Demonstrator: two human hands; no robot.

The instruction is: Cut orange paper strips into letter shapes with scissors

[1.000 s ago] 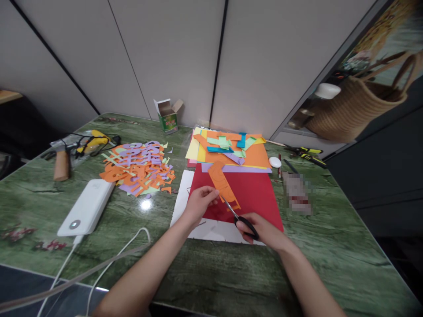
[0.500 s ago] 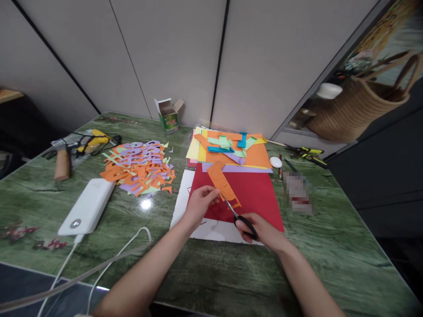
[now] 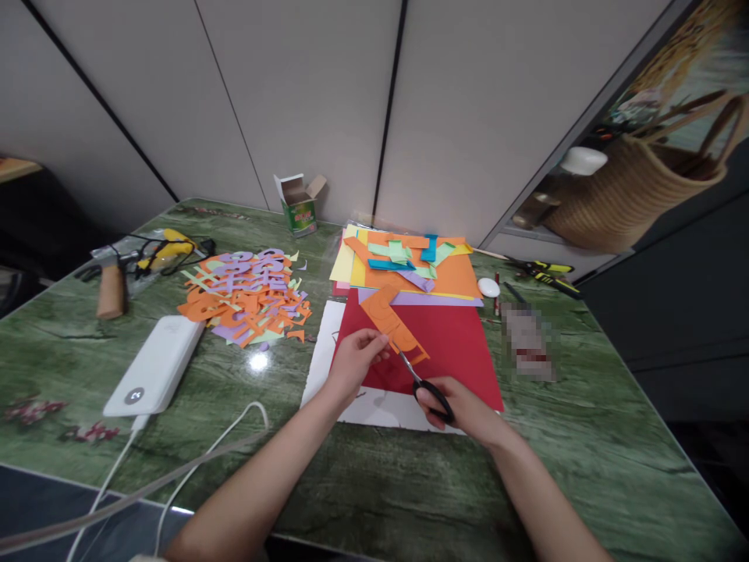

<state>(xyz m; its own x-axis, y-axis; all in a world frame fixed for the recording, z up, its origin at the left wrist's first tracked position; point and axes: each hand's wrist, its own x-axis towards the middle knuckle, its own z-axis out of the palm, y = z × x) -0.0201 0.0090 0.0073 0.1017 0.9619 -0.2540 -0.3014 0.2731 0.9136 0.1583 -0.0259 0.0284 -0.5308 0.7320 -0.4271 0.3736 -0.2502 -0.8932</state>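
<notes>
My left hand (image 3: pixel 358 361) pinches the lower left edge of an orange paper strip (image 3: pixel 386 316) that has outlines drawn on it. The fingers of my right hand (image 3: pixel 448 402) are in the black handles of a pair of scissors (image 3: pixel 434 400). The scissor blades point up and left and meet the strip's lower part, close to my left fingertips. Beneath both hands lies a red sheet (image 3: pixel 462 343), on top of a white sheet (image 3: pixel 323 343) with dark marks.
Cut paper pieces (image 3: pixel 249 300) are heaped on the left, beside a white power bank (image 3: pixel 155 367) with a cable. Coloured sheets (image 3: pixel 456 269) with folded strips lie behind. A small green box (image 3: pixel 299 215), pliers (image 3: pixel 550 275) and a white oval object (image 3: pixel 488 288) also stand or lie around.
The orange strip has turned slightly, its upper end shifting left. The scissors have moved slightly up and left at the strip's lower part. My left hand has hardly moved.
</notes>
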